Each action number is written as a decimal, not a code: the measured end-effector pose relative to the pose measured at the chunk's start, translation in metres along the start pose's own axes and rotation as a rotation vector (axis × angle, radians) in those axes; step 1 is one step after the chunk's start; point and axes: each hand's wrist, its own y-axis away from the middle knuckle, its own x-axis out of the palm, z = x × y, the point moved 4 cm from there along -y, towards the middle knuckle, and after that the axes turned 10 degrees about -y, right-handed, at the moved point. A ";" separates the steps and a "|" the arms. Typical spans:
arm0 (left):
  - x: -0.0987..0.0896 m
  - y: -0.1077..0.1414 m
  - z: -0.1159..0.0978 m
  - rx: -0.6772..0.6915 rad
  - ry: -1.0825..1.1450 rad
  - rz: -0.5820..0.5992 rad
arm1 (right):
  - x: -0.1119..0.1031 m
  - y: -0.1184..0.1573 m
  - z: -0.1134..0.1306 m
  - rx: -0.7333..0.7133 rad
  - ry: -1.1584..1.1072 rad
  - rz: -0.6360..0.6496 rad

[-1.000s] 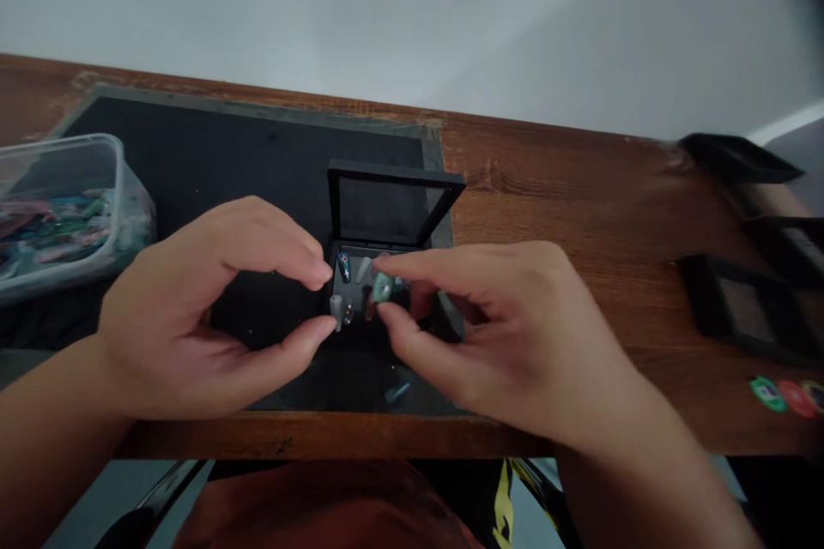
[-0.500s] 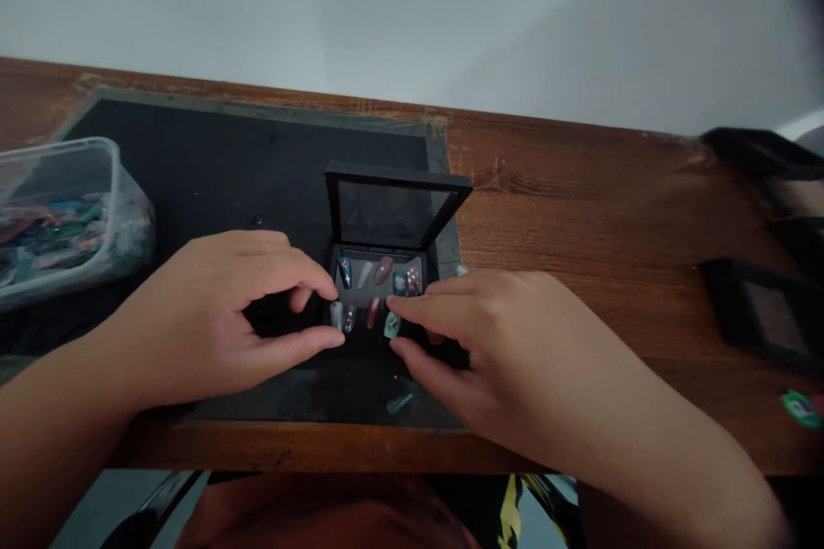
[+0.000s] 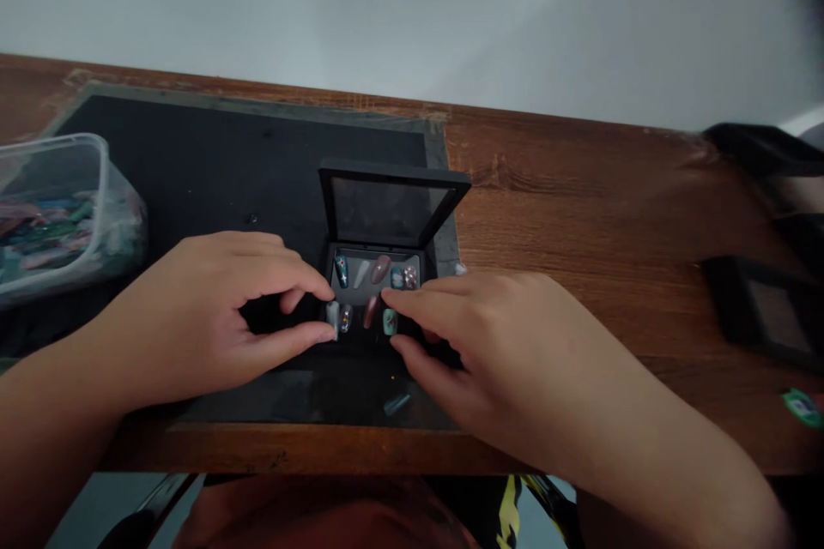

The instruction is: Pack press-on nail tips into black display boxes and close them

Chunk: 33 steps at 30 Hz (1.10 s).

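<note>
A black case [image 3: 395, 174] stands open with its windowed lid raised. Decorated false nails lie inside in two rows, among them a dark blue one [image 3: 342, 271], a mauve one [image 3: 381, 268] and a reddish-brown one [image 3: 371, 311]. My left hand [image 3: 219, 317] has thumb and forefinger around a pale grey nail [image 3: 333, 317] at the lower left, beside a jewelled nail [image 3: 346, 318]. At the lower right, my right hand [image 3: 502, 343] has thumb and forefinger at the edges of a mint-green nail [image 3: 390, 322].
A clear plastic tub [image 3: 125, 223] of colourful pieces sits at the left on a black mat [image 3: 193, 154]. A loose teal nail [image 3: 396, 403] lies near the front edge. Black cases [image 3: 760, 309] and a green round item [image 3: 802, 407] are at the right.
The view has shifted slightly, so things sit a little further left. My left fingertips have closed in on the pale grey nail. My right hand has barely moved at the mint-green nail.
</note>
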 end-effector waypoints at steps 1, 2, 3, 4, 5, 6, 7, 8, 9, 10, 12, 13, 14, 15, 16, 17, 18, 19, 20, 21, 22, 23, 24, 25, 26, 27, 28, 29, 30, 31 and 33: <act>0.000 0.000 0.000 0.002 -0.005 0.003 | 0.000 0.001 0.000 -0.010 0.000 -0.010; 0.001 0.000 0.000 0.006 -0.009 0.007 | -0.001 0.001 0.000 -0.019 0.000 -0.022; 0.001 0.000 0.000 0.007 -0.009 0.011 | -0.001 0.002 0.000 -0.027 -0.001 -0.034; 0.001 0.000 0.000 0.007 -0.007 0.015 | -0.001 0.002 -0.001 -0.032 -0.002 -0.047; 0.001 0.000 0.000 0.003 -0.003 0.018 | -0.002 0.003 -0.001 -0.037 -0.005 -0.068; 0.002 0.000 0.000 -0.003 0.005 0.018 | -0.003 0.003 -0.002 -0.038 -0.010 -0.090; 0.002 0.000 0.001 -0.010 0.016 0.017 | -0.004 0.003 -0.003 -0.036 -0.015 -0.109; 0.002 0.000 0.001 -0.017 0.028 0.014 | -0.005 0.003 -0.003 -0.030 -0.023 -0.124; 0.002 0.001 0.002 -0.024 0.038 0.012 | -0.007 0.004 -0.003 -0.024 -0.032 -0.131; 0.002 0.001 0.003 -0.027 0.045 0.011 | -0.008 0.004 -0.003 -0.019 -0.039 -0.138; 0.002 0.002 0.003 -0.026 0.043 0.014 | -0.009 0.004 -0.003 -0.013 -0.048 -0.132; 0.002 0.002 0.004 -0.028 0.033 0.018 | -0.010 0.003 -0.003 -0.012 -0.048 -0.129; 0.002 0.002 0.005 -0.033 0.022 0.020 | -0.010 0.003 -0.003 -0.012 -0.045 -0.127; 0.001 0.002 0.005 -0.039 0.012 0.018 | -0.010 0.003 -0.003 -0.011 -0.039 -0.124; 0.001 0.002 0.006 -0.045 0.005 0.012 | -0.010 0.002 -0.003 -0.010 -0.032 -0.120; -0.001 0.002 0.007 -0.050 -0.001 0.001 | -0.009 0.002 -0.004 -0.011 -0.025 -0.114; -0.002 0.002 0.007 -0.052 -0.005 -0.013 | -0.008 0.001 -0.005 -0.013 -0.022 -0.112; -0.003 0.001 0.007 -0.047 -0.008 -0.028 | -0.007 0.001 -0.006 -0.016 -0.021 -0.108; -0.005 0.001 0.007 -0.040 -0.014 -0.043 | -0.006 0.001 -0.006 -0.021 -0.023 -0.106; -0.006 0.000 0.006 -0.028 -0.020 -0.058 | -0.005 0.000 -0.006 -0.029 -0.026 -0.108; -0.008 0.000 0.004 -0.008 -0.027 -0.078 | -0.005 0.000 -0.006 -0.036 -0.030 -0.112; -0.012 0.000 0.002 0.016 -0.037 -0.127 | -0.005 0.000 -0.006 -0.046 -0.035 -0.119; -0.017 0.000 0.000 0.028 -0.051 -0.200 | -0.005 0.001 -0.005 -0.055 -0.039 -0.125; -0.024 0.002 -0.003 0.034 -0.067 -0.303 | -0.006 0.001 -0.004 -0.069 -0.048 -0.134; -0.033 0.005 -0.005 0.036 -0.089 -0.427 | -0.007 0.001 -0.004 -0.084 -0.061 -0.146; -0.042 0.010 -0.007 0.027 -0.119 -0.550 | -0.009 0.002 -0.003 -0.102 -0.077 -0.158; -0.053 0.016 -0.007 0.000 -0.157 -0.646 | -0.010 0.002 -0.003 -0.122 -0.094 -0.173; -0.063 0.024 -0.006 -0.046 -0.202 -0.726 | -0.010 0.003 -0.004 -0.144 -0.109 -0.186; -0.074 0.031 -0.004 -0.115 -0.256 -0.768 | -0.010 0.003 -0.006 -0.169 -0.121 -0.200; -0.085 0.040 0.001 -0.207 -0.315 -0.774 | -0.009 0.003 -0.007 -0.194 -0.127 -0.212; -0.104 0.058 0.016 -0.476 -0.406 -0.690 | -0.007 0.004 -0.011 -0.259 -0.137 -0.246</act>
